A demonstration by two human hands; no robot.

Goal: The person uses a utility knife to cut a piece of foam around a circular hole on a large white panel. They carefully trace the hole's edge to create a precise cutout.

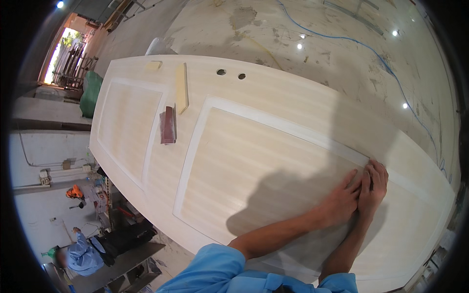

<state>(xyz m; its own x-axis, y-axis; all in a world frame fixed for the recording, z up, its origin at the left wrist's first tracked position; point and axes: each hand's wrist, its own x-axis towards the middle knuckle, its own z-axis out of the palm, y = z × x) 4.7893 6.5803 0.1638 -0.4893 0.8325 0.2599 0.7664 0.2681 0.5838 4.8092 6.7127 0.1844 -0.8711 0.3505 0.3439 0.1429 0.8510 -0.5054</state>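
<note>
Spread out in front of me is a large cream door (254, 163) with raised white moulding (283, 124) around its inset panels. At the far right corner of the middle moulding, my right hand (373, 188) presses down with curled fingers; whatever lies under the fingertips is hidden. My left hand (342, 199) rests close against it on the inset panel, fingers stretched out and touching the right hand. Farther left on the door lie a folded piece of dark red sandpaper (168, 126), a long yellowish block (181, 88) and a smaller yellowish piece (154, 65).
Two round holes pierce the door near its far edge, one hole (221, 72) beside the other. A blue hose (361, 41) runs across the stained floor beyond. At lower left, another person (84, 256) is beside a bench (122, 266). A green bag (91, 94) stands past the door's left end.
</note>
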